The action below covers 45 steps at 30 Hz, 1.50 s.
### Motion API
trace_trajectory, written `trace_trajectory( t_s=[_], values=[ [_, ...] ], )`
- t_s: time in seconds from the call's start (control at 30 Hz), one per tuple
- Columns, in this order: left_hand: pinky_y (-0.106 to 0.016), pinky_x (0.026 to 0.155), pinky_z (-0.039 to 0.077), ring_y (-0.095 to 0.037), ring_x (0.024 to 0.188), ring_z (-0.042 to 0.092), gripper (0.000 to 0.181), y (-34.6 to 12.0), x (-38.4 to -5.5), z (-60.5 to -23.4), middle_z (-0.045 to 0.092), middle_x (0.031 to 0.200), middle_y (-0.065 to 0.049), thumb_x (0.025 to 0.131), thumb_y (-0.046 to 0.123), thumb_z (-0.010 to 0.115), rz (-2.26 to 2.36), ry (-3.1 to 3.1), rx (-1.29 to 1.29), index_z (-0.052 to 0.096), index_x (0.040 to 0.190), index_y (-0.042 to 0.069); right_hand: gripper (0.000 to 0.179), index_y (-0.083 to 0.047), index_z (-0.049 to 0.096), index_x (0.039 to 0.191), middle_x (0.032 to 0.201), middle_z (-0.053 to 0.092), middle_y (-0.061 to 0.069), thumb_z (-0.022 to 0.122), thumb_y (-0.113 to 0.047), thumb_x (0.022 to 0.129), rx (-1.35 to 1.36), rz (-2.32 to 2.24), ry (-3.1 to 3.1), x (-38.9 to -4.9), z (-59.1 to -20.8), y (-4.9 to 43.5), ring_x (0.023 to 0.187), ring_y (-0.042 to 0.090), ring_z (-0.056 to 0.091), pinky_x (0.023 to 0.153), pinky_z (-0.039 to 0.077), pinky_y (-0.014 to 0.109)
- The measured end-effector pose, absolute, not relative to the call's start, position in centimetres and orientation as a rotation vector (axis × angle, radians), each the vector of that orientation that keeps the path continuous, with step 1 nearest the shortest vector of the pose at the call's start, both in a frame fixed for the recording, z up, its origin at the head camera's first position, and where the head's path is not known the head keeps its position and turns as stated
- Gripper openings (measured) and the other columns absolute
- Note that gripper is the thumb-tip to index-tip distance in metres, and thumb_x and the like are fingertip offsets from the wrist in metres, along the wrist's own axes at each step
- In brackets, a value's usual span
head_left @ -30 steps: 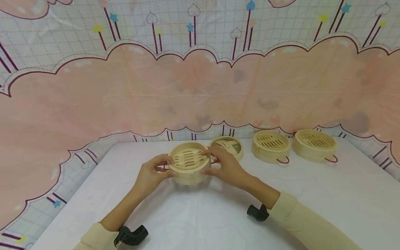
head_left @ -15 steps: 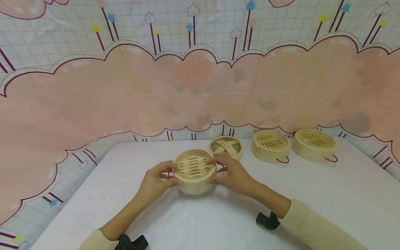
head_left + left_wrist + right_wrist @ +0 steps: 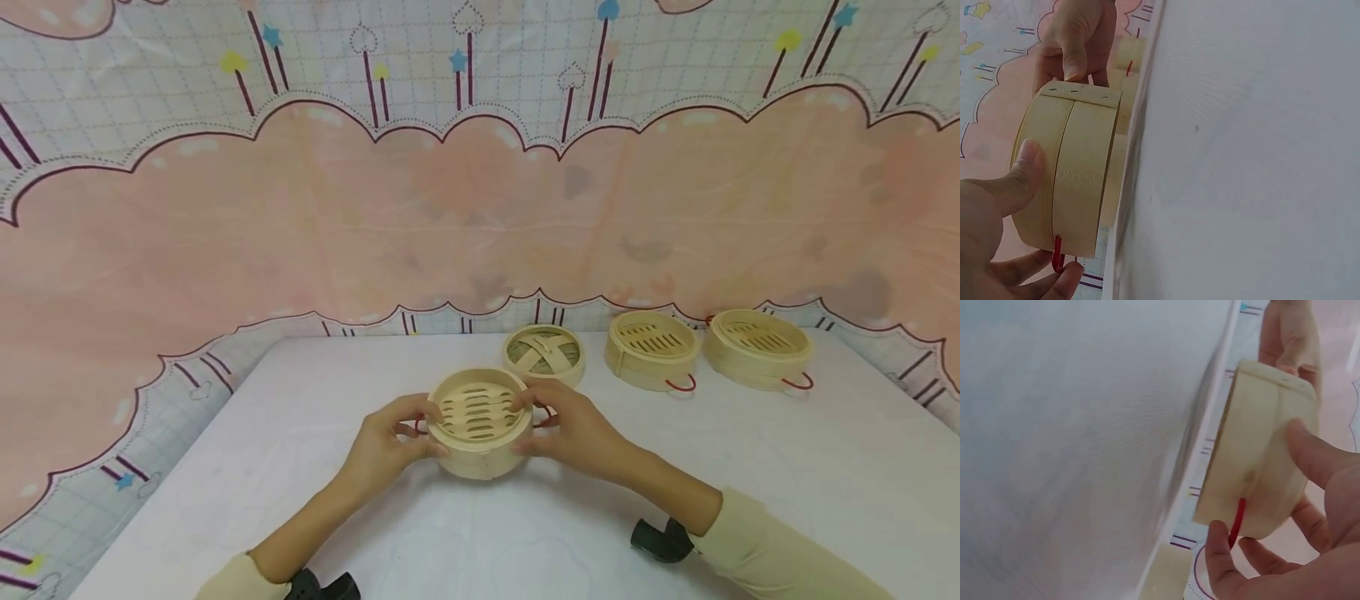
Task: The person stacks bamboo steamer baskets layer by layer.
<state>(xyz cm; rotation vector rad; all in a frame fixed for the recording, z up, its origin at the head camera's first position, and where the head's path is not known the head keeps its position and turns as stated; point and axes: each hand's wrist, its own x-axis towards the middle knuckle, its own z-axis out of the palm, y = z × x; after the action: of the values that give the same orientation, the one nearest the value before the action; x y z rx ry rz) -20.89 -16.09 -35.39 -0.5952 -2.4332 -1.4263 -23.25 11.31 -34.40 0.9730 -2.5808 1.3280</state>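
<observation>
A small round bamboo steamer basket with a slotted floor is held between both hands close over the white table. On its left side my left hand grips it, fingers over the rim and thumb on the outer wall. My right hand grips the opposite side the same way. From the left wrist, the thumb lies flat on the basket's wall, with a red loop handle by the fingertips. Another red loop shows between the right fingers in the right wrist view.
Behind the held basket lies a round piece with crossed woven bamboo strips. Two larger slotted steamer baskets with red handles stand at the back right. A patterned pink and white cloth hangs behind the white table.
Both hands have carried the steamer basket toward the person and slightly right, away from the woven piece, which now shows more fully. The other baskets stay where they were.
</observation>
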Motion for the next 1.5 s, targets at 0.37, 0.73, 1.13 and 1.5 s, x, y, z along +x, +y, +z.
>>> trace_trajectory(
  t_s=[0.37,0.73,1.13,1.5],
  values=[
    [-0.041,0.081,0.052,-0.025,0.104,0.057,0.034,-15.4,-21.6,-36.2,0.063,0.118,-0.011,0.067,0.007,0.085,-1.41,-2.457,-0.622,0.066,0.094,0.012,0.037,-0.017,0.062,0.102,0.136,0.047,0.01,0.084,-0.015,0.073,0.964,1.411,-2.628,-23.5,-35.0,11.9,0.101,0.027,0.049,0.08,0.054,0.035],
    [-0.041,0.084,0.05,-0.023,0.104,0.056,0.035,-15.5,-21.4,-36.9,0.061,0.121,-0.009,0.066,0.009,0.085,-1.435,-2.465,-0.58,0.066,0.095,0.015,0.032,-0.014,0.063,0.101,0.131,0.049,0.012,0.082,-0.018,0.075,1.011,1.402,-2.628,-23.8,-35.4,12.0,0.098,0.029,0.048,0.073,0.053,0.03],
    [-0.042,0.083,0.051,-0.026,0.105,0.057,0.034,-15.4,-21.6,-37.5,0.062,0.122,-0.011,0.068,0.009,0.085,-1.441,-2.431,-0.635,0.066,0.096,0.012,0.033,-0.014,0.064,0.103,0.138,0.046,0.015,0.082,-0.019,0.076,1.001,1.427,-2.638,-23.9,-35.6,12.4,0.101,0.03,0.05,0.077,0.054,0.03],
    [-0.04,0.083,0.052,-0.027,0.108,0.056,0.034,-15.4,-21.7,-37.6,0.061,0.123,-0.012,0.068,0.008,0.084,-1.452,-2.426,-0.657,0.066,0.097,0.011,0.032,-0.013,0.063,0.105,0.126,0.049,0.011,0.08,-0.018,0.078,1.035,1.409,-2.638,-23.8,-35.6,12.5,0.097,0.029,0.048,0.074,0.053,0.027]
  ],
)
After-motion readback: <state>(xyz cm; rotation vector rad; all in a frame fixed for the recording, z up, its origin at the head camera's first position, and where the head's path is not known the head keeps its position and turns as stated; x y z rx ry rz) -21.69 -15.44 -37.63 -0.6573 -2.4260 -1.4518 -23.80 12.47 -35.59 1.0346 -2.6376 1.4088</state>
